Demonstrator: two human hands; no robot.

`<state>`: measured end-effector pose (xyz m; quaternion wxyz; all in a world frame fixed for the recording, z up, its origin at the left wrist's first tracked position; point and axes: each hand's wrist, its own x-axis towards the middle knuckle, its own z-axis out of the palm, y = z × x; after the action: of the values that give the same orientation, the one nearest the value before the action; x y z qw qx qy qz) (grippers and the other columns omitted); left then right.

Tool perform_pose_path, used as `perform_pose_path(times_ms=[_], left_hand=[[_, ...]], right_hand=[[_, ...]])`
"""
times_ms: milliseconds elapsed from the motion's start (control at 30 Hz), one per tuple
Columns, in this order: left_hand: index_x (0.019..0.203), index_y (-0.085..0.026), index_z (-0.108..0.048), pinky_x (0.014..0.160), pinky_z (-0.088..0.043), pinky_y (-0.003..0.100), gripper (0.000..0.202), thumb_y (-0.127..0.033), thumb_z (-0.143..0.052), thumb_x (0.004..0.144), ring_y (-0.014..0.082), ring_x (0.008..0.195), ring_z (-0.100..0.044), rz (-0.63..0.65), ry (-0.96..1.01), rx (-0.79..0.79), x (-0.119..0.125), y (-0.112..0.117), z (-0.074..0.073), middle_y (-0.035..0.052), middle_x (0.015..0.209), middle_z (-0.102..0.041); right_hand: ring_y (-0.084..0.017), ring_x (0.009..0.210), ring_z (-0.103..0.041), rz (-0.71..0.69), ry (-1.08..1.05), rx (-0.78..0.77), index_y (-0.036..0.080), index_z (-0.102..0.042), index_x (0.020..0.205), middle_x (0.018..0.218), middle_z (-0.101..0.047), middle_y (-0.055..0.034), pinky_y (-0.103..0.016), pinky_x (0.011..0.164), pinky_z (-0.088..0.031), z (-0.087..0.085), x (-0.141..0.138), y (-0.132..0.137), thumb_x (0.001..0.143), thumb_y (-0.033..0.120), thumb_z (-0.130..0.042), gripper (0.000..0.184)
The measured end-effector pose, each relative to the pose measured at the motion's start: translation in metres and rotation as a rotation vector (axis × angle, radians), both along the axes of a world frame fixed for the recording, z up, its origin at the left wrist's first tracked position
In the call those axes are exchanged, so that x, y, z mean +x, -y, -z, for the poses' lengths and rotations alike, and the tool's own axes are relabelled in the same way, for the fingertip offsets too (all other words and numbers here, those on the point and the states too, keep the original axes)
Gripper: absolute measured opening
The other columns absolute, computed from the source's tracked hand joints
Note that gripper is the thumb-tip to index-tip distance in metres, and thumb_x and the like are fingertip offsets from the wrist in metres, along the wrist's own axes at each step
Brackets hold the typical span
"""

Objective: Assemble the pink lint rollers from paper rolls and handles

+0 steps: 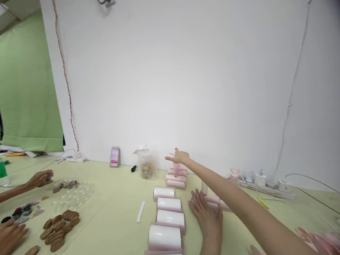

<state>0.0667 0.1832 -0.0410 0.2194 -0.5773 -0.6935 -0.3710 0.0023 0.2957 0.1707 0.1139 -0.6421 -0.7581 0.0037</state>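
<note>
My left hand (pixel 208 217) lies flat on the table, fingers spread, holding nothing, beside glossy white rolls (pixel 169 203). My right hand (pixel 180 157) is over stacked smooth pink tubes (pixel 176 179); I cannot tell its grip.

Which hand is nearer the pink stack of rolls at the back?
Right. The right hand is directly above the pink stack; the left hand lies flat on the table beside the white rolls.

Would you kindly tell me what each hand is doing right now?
Left hand: open, flat and palm down beside the white rolls.
Right hand: over the pink stack; grip cannot be told.
</note>
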Motion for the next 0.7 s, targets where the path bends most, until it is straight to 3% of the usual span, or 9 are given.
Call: perform_pose_path(times_ms=[133,333,533,700], left_hand=[[0.120,-0.021,-0.045,0.098,-0.032,0.042,0.054,-0.037,-0.049,0.068,0.0263,0.121,-0.032,0.050,0.082,0.018,0.003,-0.004,0.002,0.0025,0.129,-0.043],[0.117,-0.020,-0.047,0.093,-0.037,0.043,0.055,-0.038,-0.050,0.065,0.0285,0.115,-0.039,0.079,0.156,0.031,0.001,0.001,-0.008,0.0044,0.120,-0.051],[0.115,-0.019,-0.047,0.096,-0.031,0.039,0.050,-0.042,-0.044,0.071,0.0242,0.114,-0.040,0.021,0.092,0.047,-0.005,0.009,-0.014,0.0036,0.118,-0.053],[0.113,-0.021,-0.049,0.098,-0.024,0.037,0.049,-0.044,-0.039,0.072,0.0228,0.118,-0.035,-0.064,0.009,0.000,-0.006,0.006,-0.011,-0.0003,0.117,-0.053]], right_hand=[[-0.018,0.090,-0.055,0.034,-0.001,-0.041,0.016,-0.049,0.109,0.109,-0.053,-0.0063,-0.038,0.075,-0.046,0.009,-0.007,-0.016,0.083,0.029,-0.048,0.029],[-0.018,0.090,-0.055,-0.034,0.013,-0.112,0.016,-0.049,0.109,0.109,-0.053,-0.0061,-0.038,0.075,-0.046,0.011,0.022,-0.020,0.083,0.029,-0.049,0.029],[-0.017,0.088,-0.056,0.001,0.062,-0.226,0.015,-0.050,0.108,0.107,-0.054,-0.0061,-0.037,0.073,-0.047,0.006,0.067,-0.003,0.083,0.029,-0.049,0.029],[-0.017,0.089,-0.055,0.024,0.092,-0.202,0.016,-0.050,0.108,0.108,-0.053,-0.0059,-0.037,0.074,-0.047,0.005,0.085,0.019,0.083,0.029,-0.048,0.028]])
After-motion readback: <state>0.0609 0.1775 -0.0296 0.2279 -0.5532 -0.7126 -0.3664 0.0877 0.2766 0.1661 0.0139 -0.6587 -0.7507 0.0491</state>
